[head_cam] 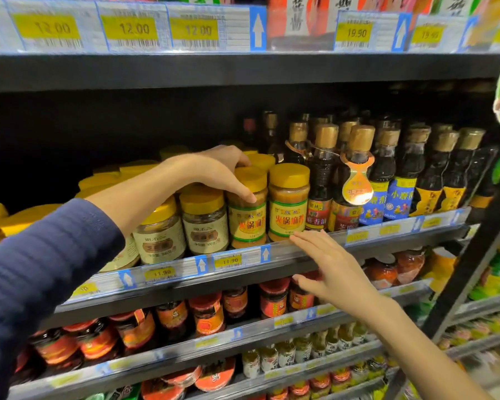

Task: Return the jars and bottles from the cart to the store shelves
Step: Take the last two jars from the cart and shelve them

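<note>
My left hand (223, 168) grips the top of a yellow-lidded jar (247, 217) with a yellow and green label, standing at the front of the middle shelf (300, 252). Its thumb lies down the jar's front and its fingers curl over the lid. A matching jar (288, 203) stands just to its right. My right hand (329, 267) is spread flat with straight fingers, fingertips at the shelf's front rail below the matching jar. It holds nothing. The cart is out of view.
Pale-labelled jars (204, 220) with yellow lids stand left of the gripped jar. Dark bottles (358, 180) with gold caps fill the shelf to the right. Red-lidded jars (208, 316) line the shelf below. Price tags (134, 28) run along the shelf above.
</note>
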`<state>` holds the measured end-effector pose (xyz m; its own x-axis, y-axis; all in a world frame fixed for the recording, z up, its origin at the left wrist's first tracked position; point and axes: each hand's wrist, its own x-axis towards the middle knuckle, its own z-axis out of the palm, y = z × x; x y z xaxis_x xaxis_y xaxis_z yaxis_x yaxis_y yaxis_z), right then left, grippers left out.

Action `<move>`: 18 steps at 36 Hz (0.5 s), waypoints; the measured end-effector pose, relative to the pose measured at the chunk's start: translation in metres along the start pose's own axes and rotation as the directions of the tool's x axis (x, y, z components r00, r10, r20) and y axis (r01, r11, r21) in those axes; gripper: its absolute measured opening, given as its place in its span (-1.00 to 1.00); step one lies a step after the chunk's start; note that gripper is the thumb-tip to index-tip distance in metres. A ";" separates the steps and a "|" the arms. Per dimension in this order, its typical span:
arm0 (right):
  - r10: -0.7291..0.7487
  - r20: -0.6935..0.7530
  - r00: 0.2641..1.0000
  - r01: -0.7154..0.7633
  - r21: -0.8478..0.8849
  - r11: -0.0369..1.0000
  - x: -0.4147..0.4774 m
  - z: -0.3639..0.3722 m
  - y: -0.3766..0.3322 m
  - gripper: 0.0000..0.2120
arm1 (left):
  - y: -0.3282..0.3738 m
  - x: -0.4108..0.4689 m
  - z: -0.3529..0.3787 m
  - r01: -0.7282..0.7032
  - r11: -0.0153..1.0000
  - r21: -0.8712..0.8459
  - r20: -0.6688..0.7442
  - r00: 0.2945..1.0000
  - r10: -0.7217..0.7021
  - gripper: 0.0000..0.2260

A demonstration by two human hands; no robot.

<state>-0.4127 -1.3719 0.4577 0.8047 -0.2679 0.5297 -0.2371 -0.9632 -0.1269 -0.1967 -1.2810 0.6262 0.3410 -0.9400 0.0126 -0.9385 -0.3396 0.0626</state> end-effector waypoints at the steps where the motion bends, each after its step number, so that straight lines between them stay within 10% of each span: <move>1: 0.008 0.003 1.000 -0.008 0.014 1.000 0.000 0.000 0.000 -0.37 | 0.000 0.000 0.001 -0.007 1.000 0.002 -0.009 1.000 0.007 -0.21; 18: 0.171 0.226 0.959 -0.165 -0.046 0.985 0.000 -0.019 -0.022 -0.29 | -0.023 -0.078 0.028 -0.349 0.927 0.134 -0.257 0.892 0.373 -0.39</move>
<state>-0.4173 -1.3501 0.4764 0.8541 -0.4272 0.2966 -0.3915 -0.9036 -0.1741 -0.2038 -1.2004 0.5963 -0.0317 -0.9562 0.2909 -0.9968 0.0087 -0.0800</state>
